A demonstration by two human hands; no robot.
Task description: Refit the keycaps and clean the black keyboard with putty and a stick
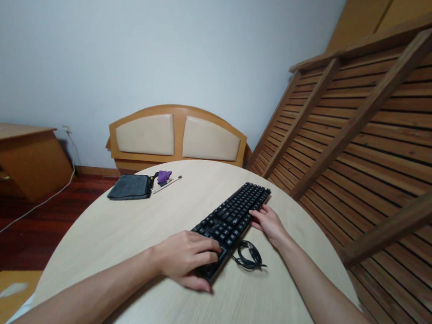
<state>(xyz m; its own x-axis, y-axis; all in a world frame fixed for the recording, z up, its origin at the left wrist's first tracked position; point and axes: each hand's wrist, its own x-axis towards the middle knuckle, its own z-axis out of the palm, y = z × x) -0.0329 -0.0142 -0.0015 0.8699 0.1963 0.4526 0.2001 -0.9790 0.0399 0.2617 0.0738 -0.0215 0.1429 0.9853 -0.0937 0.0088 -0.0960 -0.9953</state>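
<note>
We have our left hand (187,256) closed around the near end of the black keyboard (237,210), which lies slantwise on the pale round counter (118,246). Just beside its right edge we see a coiled black cable (256,260). A little beyond, our right hand (270,223) touches that long edge; we cannot tell whether it grips. Farther left rest a dark pouch (129,187) and a purple item (164,176). Behind the counter we see a cream-panelled headboard (180,131).

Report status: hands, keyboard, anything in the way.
Left hand over near end of keyboard, right hand at its right edge. Keys up. Coiled cable alongside, between forearms, possible snag.
</note>
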